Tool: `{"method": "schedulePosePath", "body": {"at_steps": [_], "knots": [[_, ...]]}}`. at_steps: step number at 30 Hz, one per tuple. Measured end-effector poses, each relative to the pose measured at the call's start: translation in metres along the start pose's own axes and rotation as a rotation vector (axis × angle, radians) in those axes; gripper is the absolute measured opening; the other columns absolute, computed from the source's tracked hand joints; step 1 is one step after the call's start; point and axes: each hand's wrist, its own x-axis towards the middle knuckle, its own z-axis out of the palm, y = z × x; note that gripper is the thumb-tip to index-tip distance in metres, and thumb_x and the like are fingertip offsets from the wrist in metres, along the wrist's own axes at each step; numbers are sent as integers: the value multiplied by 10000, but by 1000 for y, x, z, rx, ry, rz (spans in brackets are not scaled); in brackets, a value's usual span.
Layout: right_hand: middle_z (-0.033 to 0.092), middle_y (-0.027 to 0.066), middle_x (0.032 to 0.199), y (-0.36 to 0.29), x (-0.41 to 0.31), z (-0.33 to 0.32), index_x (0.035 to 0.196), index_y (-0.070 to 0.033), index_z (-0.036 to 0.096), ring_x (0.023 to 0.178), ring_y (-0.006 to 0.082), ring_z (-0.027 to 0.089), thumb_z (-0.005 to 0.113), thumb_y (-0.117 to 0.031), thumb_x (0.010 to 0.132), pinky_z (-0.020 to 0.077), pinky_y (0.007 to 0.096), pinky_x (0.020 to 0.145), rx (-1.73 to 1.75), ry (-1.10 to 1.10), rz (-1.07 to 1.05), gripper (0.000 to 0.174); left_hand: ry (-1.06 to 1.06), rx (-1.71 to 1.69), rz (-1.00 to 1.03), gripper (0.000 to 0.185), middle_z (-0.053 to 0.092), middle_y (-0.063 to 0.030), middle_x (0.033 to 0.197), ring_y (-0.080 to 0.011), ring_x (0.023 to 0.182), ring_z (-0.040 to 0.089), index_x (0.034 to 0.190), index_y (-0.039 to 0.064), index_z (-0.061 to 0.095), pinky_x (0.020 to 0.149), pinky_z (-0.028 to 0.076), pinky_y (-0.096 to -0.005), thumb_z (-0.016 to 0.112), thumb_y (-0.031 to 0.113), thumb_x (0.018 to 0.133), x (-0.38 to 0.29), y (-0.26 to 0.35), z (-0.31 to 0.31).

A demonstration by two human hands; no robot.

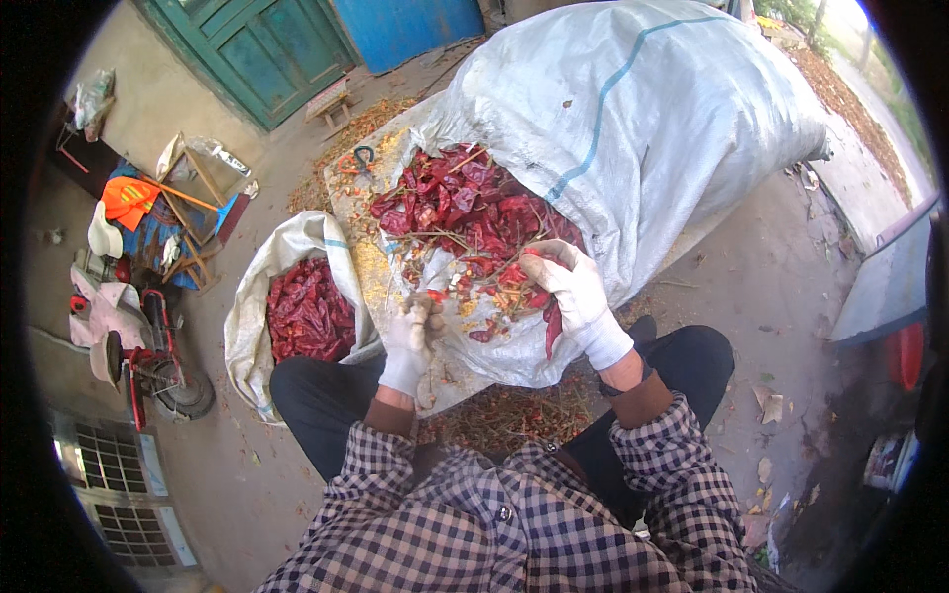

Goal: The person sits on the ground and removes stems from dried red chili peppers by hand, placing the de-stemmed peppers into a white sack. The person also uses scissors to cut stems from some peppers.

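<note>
White work gloves with soiled fingertips cover both hands. My right hand (571, 285) grips dried red chili peppers; one long pepper (553, 328) hangs below its fingers, and a red bit shows at the thumb tip. With fingers curled, my left hand (415, 333) is over the near edge of the work surface. A small red chili piece (436, 296) is at its fingertips; whether it is held I cannot tell. Beyond the hands, a heap of dried chilies (474, 200) with stems spills from the mouth of a big white woven sack (667, 111) lying on its side.
Left of my knee stands a smaller woven sack (245, 319) holding dried chilies (311, 311). Scissors (363, 159) lie among yellow seeds at the far left of the work surface. Stems and scraps (511, 419) cover the ground between my legs. A broom (231, 216) and small bike (182, 389) are farther left.
</note>
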Motion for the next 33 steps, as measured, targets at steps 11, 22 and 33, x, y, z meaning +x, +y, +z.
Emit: {"method": "schedulePosePath", "body": {"at_steps": [11, 22, 33], "knots": [[722, 45, 948, 29, 4, 10, 1129, 25, 679, 805, 118, 616, 701, -236, 903, 508, 258, 775, -133, -123, 97, 346, -277, 305, 333, 266, 652, -33, 847, -90, 595, 559, 1105, 36, 630, 579, 464, -232, 623, 284, 1008, -45, 29, 53], [736, 85, 989, 36, -5, 21, 1090, -111, 727, 908, 212, 716, 709, -248, 876, 545, 311, 839, -696, -154, -330, 255, -278, 398, 302, 312, 655, -30, 815, -81, 615, 564, 1109, -9, 650, 572, 460, -235, 639, 277, 984, -65, 32, 69], [698, 17, 925, 13, 0, 3, 1105, -23, 697, 840, 105, 637, 730, -139, 875, 512, 266, 763, 79, 76, 6, 259, 67, 218, 114, 316, 631, -41, 870, -156, 633, 567, 1241, 83, 576, 614, 538, -295, 586, 79, 925, 21, 0, -4]]}}
